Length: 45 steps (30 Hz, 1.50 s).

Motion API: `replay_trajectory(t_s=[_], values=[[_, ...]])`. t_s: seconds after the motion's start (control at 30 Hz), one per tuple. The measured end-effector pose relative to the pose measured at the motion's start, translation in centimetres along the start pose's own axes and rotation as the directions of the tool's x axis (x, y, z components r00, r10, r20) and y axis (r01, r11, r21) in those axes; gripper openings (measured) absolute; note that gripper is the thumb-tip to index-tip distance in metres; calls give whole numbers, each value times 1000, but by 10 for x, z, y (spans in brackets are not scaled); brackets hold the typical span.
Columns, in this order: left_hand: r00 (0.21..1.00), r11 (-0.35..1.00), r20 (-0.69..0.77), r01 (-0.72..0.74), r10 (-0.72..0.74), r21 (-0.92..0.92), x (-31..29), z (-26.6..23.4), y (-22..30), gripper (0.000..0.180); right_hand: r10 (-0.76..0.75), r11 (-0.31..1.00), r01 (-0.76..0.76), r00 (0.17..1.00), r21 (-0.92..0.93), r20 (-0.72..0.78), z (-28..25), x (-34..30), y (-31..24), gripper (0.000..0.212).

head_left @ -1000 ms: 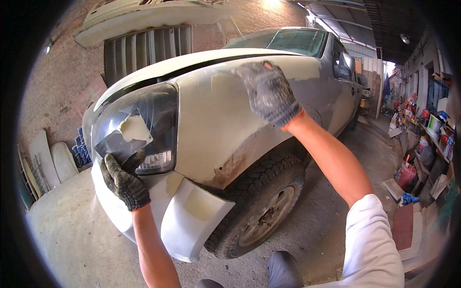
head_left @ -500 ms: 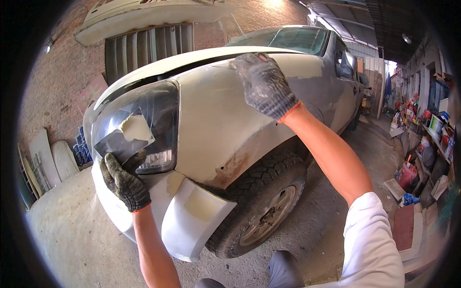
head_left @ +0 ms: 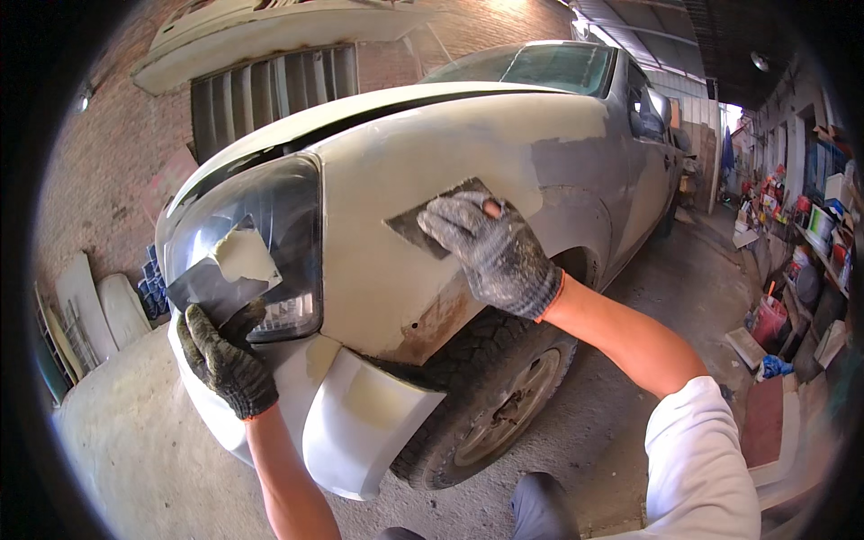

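Observation:
My left hand (head_left: 229,364), in a dark knit glove, is closed on a dark flat putty board (head_left: 200,290). A lump of cream body filler (head_left: 246,256) sits on the board, in front of the headlight (head_left: 292,202). Gloved the same way, my right hand (head_left: 504,256) grips a dark, thin putty spreader (head_left: 409,227). The spreader lies nearly flat over the front fender (head_left: 369,297), which is coated in beige filler; whether its edge touches cannot be made out. Fingers partly hide the spreader, and a fingertip shows through the right glove.
Below the fender are the front wheel (head_left: 508,414) and the white bumper end (head_left: 360,432), which juts toward me. Cans, buckets and boards crowd the right wall, with a red bucket (head_left: 768,319) among them. Loose panels (head_left: 85,292) lean on the brick wall at left.
My right hand has come down from the fender's upper edge to its middle, and the spreader now shows. My left hand and the board stay almost in place before the headlight.

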<state>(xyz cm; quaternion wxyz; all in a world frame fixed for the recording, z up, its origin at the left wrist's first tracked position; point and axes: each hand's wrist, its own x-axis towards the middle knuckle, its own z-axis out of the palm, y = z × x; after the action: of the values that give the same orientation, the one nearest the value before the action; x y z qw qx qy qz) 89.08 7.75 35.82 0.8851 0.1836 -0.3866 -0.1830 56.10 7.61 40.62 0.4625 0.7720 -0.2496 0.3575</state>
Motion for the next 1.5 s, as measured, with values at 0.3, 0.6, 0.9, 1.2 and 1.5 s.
replay_trajectory(t_s=[0.3, 0.6, 0.9, 1.2, 1.5], values=[[1000, 1000, 10, -26, 26, 12, 3, -4, -6, 31, -2, 997, 34, 911, -70, 413, -50, -8, 9, 44], [998, 999, 36, -53, 53, 13, 3, -2, -3, 32, 54, 985, -55, 998, -166, -14, -4, 86, 70, 35], [999, 999, 34, -32, 32, 1, 1, -2, -1, 31, -55, 996, 52, 998, -79, -33, -1, 51, 30, 31], [999, 998, 36, -29, 27, 60, 2, -3, -4, 32, -83, 996, 86, 993, -38, 81, -12, -13, -5, 44], [999, 997, 43, -28, 25, 66, 0, 1, 1, 31, -118, 988, 135, 969, -69, 215, -51, -1, 28, 40]])
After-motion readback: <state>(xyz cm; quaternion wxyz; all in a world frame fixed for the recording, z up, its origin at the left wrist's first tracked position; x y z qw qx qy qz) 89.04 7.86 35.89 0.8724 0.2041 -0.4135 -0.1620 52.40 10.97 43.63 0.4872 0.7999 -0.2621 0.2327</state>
